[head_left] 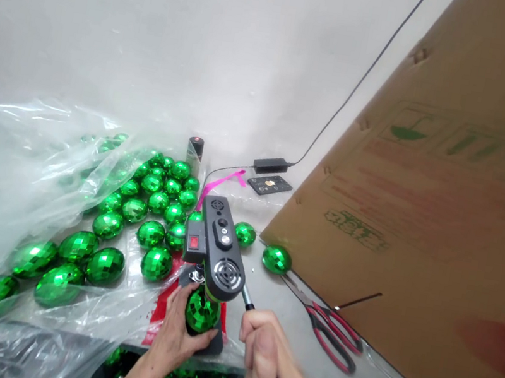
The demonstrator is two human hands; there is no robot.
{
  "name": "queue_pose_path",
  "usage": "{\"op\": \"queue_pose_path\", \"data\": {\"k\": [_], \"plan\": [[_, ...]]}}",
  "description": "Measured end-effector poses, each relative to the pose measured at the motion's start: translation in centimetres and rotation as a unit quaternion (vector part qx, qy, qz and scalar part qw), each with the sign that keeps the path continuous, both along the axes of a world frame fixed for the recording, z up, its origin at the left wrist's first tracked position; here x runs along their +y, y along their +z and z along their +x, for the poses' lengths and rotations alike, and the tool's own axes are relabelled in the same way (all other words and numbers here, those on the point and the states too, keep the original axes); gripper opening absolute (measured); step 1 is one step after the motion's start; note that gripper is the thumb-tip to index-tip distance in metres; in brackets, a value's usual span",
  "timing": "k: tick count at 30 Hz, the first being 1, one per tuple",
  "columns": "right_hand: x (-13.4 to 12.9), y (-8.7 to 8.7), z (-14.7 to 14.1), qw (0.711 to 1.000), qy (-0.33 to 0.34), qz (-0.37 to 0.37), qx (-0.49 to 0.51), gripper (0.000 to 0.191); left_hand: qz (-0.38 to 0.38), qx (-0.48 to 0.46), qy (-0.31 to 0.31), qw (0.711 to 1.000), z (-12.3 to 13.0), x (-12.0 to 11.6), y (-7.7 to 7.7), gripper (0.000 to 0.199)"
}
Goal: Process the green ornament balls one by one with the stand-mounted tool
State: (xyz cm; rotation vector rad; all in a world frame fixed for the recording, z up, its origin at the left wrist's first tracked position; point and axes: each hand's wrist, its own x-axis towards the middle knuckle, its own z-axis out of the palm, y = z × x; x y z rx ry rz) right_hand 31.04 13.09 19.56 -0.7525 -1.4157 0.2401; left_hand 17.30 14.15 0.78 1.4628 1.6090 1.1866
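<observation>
My left hand grips a shiny green faceted ball and holds it under the head of a small grey press machine with a red switch. My right hand is closed around the machine's metal lever handle, which slants down to the right. Several more green faceted balls lie spread over clear plastic sheeting to the left of the machine. Two single balls rest to its right, one ball beside the cardboard, another ball behind the machine.
A large brown cardboard box leans at the right. Red-handled scissors lie along its base. At the back are a black power adapter with cable, a small black device, a dark cylinder and pink tape.
</observation>
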Motion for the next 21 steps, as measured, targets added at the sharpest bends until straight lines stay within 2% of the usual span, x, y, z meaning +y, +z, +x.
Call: {"op": "queue_pose_path", "data": {"k": [4, 11, 21], "plan": [[0.2, -1.3, -0.5, 0.999, -0.019, 0.024, 0.025, 0.043, 0.015, 0.004, 0.003, 1.000, 0.1, -0.1, -0.8, 0.085], [0.4, -0.8, -0.7, 0.999, -0.030, 0.009, 0.028, 0.051, 0.022, 0.009, 0.004, 1.000, 0.2, -0.1, -1.0, 0.085], [0.4, -1.7, -0.2, 0.999, -0.026, 0.007, 0.028, 0.052, 0.023, 0.001, 0.007, 1.000, 0.3, -0.1, -1.7, 0.086]]}}
